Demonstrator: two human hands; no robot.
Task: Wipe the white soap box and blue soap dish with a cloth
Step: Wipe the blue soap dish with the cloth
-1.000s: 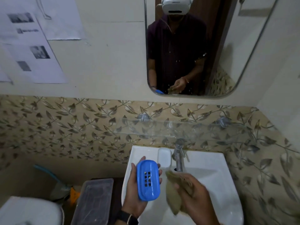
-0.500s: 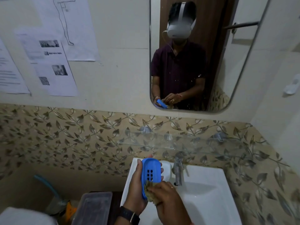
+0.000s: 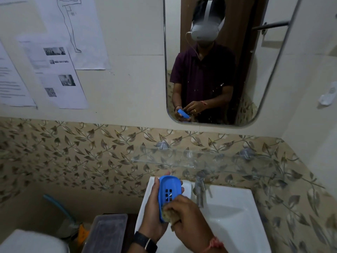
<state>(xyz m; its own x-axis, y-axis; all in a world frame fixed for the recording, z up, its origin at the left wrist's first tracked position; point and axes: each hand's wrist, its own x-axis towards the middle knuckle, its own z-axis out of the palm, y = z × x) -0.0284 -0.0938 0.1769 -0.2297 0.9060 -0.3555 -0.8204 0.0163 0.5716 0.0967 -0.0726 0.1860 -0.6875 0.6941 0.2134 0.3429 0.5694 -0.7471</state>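
My left hand (image 3: 152, 214) holds the blue soap dish (image 3: 168, 189) upright over the left rim of the sink, slotted face toward me. My right hand (image 3: 189, 218) presses a crumpled brownish cloth (image 3: 168, 215) against the dish's lower part; most of the cloth is hidden under my fingers. A white shape (image 3: 186, 186) shows on the sink rim just behind the dish; whether it is the white soap box I cannot tell.
White sink (image 3: 235, 220) with a metal tap (image 3: 199, 189) to the right of the dish. A glass shelf (image 3: 200, 159) runs above it, a mirror (image 3: 218, 61) higher up. A lidded clear plastic box (image 3: 107, 232) and a toilet cistern (image 3: 31, 241) stand at lower left.
My right hand brought the cloth from beside the dish onto its lower part. The dish rose slightly toward the wall, and the camera tilted up.
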